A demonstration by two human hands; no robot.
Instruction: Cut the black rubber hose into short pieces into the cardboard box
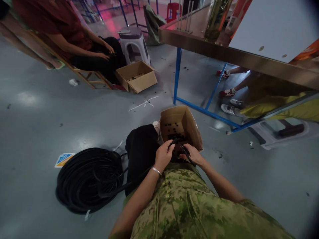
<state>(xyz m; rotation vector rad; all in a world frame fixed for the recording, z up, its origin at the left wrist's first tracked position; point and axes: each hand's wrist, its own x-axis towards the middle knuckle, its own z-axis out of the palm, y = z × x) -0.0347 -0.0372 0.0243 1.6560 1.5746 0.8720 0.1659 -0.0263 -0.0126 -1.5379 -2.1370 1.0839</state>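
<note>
My left hand point(164, 152), with a silver bracelet at the wrist, is closed on a black hose point(171, 142) above an open cardboard box point(193, 129). A black length runs along that forearm from a large coil of black hose point(82, 182) on the floor at the left. My right hand point(193, 155) is closed around a slim black thing point(188, 156), whose kind I cannot make out. Both hands are close together, with a small gap between them. Several small black pieces point(171, 126) lie in the box.
A table point(224, 51) with blue metal legs stands at the front right. Ahead on the left, a seated person point(74, 43) is beside another cardboard box point(143, 83) and a grey and white stool point(134, 43). Feet show under the table. Black scraps and white ties point(144, 103) dot the floor.
</note>
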